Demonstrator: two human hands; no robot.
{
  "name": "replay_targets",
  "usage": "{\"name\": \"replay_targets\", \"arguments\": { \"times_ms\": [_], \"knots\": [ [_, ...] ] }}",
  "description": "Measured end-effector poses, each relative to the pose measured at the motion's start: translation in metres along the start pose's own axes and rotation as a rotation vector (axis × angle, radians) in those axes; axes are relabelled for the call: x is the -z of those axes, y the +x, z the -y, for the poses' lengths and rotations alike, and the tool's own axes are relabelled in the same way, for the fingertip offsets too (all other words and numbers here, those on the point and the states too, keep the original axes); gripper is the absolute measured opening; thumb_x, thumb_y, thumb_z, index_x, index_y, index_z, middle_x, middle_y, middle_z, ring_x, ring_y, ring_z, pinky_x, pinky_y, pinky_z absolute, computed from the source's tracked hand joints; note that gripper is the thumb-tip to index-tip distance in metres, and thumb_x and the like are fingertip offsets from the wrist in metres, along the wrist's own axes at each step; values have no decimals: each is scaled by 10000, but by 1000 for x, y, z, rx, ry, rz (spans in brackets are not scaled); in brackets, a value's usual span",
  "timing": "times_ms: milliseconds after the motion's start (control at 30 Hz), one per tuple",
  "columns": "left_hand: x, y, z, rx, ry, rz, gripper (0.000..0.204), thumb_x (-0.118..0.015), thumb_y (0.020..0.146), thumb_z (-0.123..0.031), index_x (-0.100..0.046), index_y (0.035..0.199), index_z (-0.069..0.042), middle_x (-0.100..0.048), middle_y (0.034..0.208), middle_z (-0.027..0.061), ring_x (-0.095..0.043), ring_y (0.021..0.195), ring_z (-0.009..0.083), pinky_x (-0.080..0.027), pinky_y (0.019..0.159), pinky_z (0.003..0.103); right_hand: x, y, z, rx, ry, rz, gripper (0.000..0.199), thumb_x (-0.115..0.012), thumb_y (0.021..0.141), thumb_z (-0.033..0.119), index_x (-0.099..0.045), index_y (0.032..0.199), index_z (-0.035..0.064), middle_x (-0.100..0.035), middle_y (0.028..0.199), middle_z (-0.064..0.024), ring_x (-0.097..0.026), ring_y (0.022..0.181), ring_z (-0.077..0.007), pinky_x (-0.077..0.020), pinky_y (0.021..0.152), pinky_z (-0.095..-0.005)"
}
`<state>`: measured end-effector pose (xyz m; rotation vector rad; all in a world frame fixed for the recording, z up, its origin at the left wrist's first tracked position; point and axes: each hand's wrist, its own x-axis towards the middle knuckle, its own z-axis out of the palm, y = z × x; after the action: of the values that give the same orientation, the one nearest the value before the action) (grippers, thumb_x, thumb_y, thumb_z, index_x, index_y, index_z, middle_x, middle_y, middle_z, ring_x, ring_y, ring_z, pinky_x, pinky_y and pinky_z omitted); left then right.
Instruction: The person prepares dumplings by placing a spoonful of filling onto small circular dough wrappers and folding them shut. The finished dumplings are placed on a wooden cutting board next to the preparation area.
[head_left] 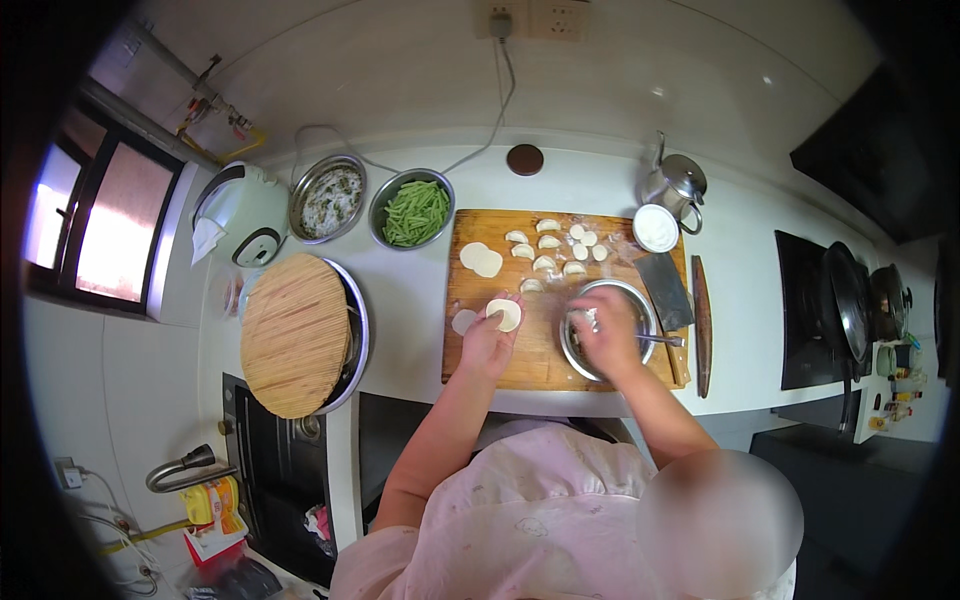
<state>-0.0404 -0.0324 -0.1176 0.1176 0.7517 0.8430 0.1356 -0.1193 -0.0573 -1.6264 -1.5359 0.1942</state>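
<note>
- Your left hand (487,340) lies palm up over the wooden cutting board (520,365), fingers loosely spread, cradling a round dumpling wrapper (504,314) — it could slide off toward the loose wrapper (463,321) at the board's left edge if the palm tilts.
- Your right hand (606,335) is curled down into the steel filling bowl (640,300) on the board's right side; how tightly it grips, and exactly what, you cannot tell from here, though a utensil handle (662,340) juts out beside it.
- Pressing on the bowl's rim could tip it — the cleaver (664,290) lies just beside.
- An overfilled wrapper would likely split; the folded dumplings (548,243) sit near the board's far edge.
</note>
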Motion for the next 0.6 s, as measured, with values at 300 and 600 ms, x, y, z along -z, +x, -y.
{"name": "replay_targets", "arguments": {
  "times_ms": [300,600],
  "knots": [
    [-9,-2,59,-10,66,-47,207,-435,887,-3,-456,1091,24,-525,1108,155,-529,1044,287,-464,910,382,90,-103,-114,-390,-429,-278,311,-651,764,166,-532,1022,40,-516,932,-149,-486,923,-299,-388,802,-381],
    [10,2,92,-31,142,-108,174,-450,907,-94,-459,1065,-22,-540,1052,121,-546,1000,275,-476,876,394,60,-93,-110,-889,786,-209,163,-636,798,111,-603,938,34,-490,667,63,-423,576,-24,-343,511,-172]
  ]
}}
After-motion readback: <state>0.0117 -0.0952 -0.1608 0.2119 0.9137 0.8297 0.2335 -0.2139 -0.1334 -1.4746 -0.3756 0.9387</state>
